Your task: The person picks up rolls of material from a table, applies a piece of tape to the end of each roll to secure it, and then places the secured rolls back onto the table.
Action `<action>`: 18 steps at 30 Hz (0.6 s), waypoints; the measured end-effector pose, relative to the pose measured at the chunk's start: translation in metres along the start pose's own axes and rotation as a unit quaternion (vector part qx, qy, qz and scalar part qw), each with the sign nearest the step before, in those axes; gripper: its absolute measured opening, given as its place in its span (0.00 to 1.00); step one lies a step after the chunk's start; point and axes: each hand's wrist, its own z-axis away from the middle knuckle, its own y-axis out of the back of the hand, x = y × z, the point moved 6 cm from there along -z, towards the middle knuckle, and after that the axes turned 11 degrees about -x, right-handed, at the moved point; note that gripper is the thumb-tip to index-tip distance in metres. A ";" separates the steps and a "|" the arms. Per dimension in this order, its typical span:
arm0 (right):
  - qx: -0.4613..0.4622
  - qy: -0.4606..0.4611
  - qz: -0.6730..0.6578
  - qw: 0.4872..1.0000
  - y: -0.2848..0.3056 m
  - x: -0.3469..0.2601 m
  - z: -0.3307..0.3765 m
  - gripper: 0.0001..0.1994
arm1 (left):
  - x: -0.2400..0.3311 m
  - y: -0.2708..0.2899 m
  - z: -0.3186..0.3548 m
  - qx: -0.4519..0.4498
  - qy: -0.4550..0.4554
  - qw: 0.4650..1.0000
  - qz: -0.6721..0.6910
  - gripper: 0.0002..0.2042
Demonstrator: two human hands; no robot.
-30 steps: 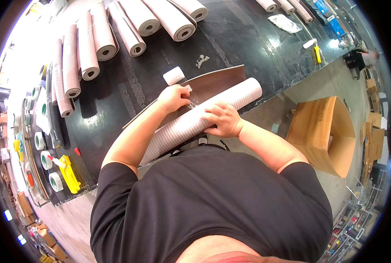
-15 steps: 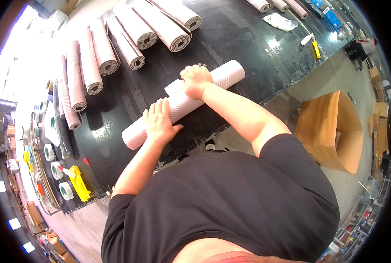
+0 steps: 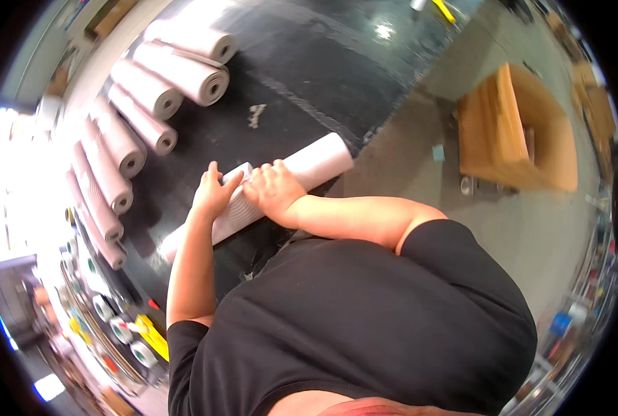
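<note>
A long pale pink roll [image 3: 314,163] lies across the near edge of the black table [image 3: 309,76]. My left hand [image 3: 213,195] rests on the roll's middle, fingers spread over it. My right hand [image 3: 274,191] presses on the roll just to the right, fingers curled over its top. A small white piece [image 3: 237,172] shows between the two hands; what it is cannot be told. Both forearms reach in from below, above my black shirt.
Several more pink rolls [image 3: 158,93] lie side by side along the table's far and left side. Tape rolls [image 3: 118,326] and a yellow tool [image 3: 151,335] sit at the lower left. An open cardboard box [image 3: 517,135] stands on the floor to the right.
My hands have come together at the middle of the roll. The view has swung, so the roll now sits nearer the table's edge in the picture.
</note>
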 end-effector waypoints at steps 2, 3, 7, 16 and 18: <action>0.121 -0.016 0.038 0.992 0.006 -0.005 0.003 0.12 | 0.002 -0.022 -0.035 -0.153 0.085 0.984 0.043 0.37; 0.130 -0.018 0.025 0.991 0.006 -0.004 0.003 0.11 | 0.016 -0.020 -0.040 -0.185 0.104 0.977 0.022 0.34; 0.092 -0.033 -0.023 0.995 0.001 -0.007 -0.005 0.12 | 0.022 -0.005 -0.056 -0.177 0.111 0.976 -0.068 0.18; -0.189 -0.080 -0.147 0.968 -0.037 -0.036 -0.090 0.19 | -0.003 -0.011 0.094 0.041 0.005 0.975 -0.217 0.37; -0.275 -0.034 -0.166 0.946 -0.045 -0.030 -0.102 0.20 | 0.013 -0.047 0.120 0.037 0.040 0.981 -0.185 0.44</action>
